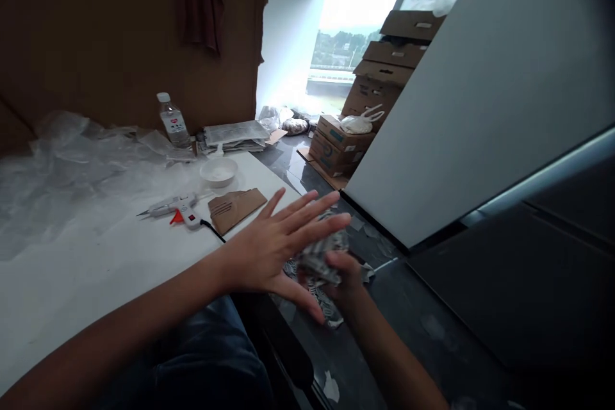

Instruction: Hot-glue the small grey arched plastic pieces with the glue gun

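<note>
My left hand (276,246) is stretched out with its fingers spread, just past the table's edge and partly in front of my right hand. My right hand (346,278) is closed around a grey-and-white printed object (319,262) that looks like crumpled newspaper. Motion blurs this object, and my left hand covers part of it. Whether my left fingers touch it, I cannot tell. Torn printed paper (331,314) lies on the floor below my hands. On the table nearby are a piece of brown cardboard (245,205) and a hot glue gun (180,208) with a black cord.
A white bowl (219,173), a bottle (173,127) and a newspaper stack (235,133) stand toward the back of the white table (144,269). Clear plastic sheeting (86,166) covers its left. Cardboard boxes (336,147) and a white panel (471,102) are to the right.
</note>
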`<state>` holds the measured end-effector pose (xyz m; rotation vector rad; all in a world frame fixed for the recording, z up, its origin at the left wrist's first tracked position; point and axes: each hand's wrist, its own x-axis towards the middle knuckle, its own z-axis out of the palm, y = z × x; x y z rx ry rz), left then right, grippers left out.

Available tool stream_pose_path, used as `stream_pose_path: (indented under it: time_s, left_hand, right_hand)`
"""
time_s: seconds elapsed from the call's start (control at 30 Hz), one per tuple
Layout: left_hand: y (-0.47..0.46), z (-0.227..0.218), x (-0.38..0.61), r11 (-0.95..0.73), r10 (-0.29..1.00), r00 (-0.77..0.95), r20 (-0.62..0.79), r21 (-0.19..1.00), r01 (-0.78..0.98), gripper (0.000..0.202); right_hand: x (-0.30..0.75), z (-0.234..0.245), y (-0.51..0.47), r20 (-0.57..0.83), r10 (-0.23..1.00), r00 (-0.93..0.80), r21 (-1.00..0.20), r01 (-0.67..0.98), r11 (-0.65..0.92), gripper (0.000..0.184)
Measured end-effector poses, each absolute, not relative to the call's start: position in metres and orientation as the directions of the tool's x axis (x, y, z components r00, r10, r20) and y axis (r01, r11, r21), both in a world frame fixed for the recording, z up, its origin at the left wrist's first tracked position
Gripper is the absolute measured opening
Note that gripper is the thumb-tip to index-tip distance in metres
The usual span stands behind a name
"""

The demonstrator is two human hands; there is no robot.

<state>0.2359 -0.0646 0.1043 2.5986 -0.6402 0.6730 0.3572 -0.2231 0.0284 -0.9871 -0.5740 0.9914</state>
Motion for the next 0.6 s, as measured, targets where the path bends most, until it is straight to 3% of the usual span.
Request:
stream_pose_path:
  time_s: [0.07,0.13,0.2,0.33,0.4,0.6]
  left_hand:
    - [-0.057,0.109,0.234,-0.834,-0.294,0.791,0.537,0.26,-0.486,0.107]
    - [-0.044,0.111,0.225,-0.858,-0.198,0.825,0.53,0.314,-0.407,0.096]
    - [-0.031,0.111,0.212,-0.869,-0.081,0.888,0.452,0.404,-0.285,0.088]
    - [-0.019,0.11,0.186,-0.867,0.067,0.944,0.323,0.487,-0.105,0.083]
    - [-0.02,0.112,0.177,-0.857,0.136,0.941,0.309,0.514,-0.045,0.08]
    - [-0.02,0.116,0.164,-0.871,0.158,0.941,0.3,0.491,-0.01,0.081]
  right_hand:
    - [0.396,0.022,-0.245,0.039,0.839,0.543,-0.859,-0.41,0.306,0.059]
    - [0.437,0.007,-0.263,0.058,0.679,0.732,-0.817,-0.356,0.453,0.056]
    - [0.473,-0.022,-0.273,-0.179,0.511,0.841,-0.796,-0.429,0.426,0.047]
    - [0.513,-0.108,-0.264,-0.501,0.372,0.782,-0.739,-0.61,0.286,0.023]
    - [0.516,-0.15,-0.249,-0.626,0.311,0.715,-0.685,-0.695,0.22,0.029]
    - [0.506,-0.222,-0.197,-0.764,0.232,0.602,-0.583,-0.798,0.152,0.036]
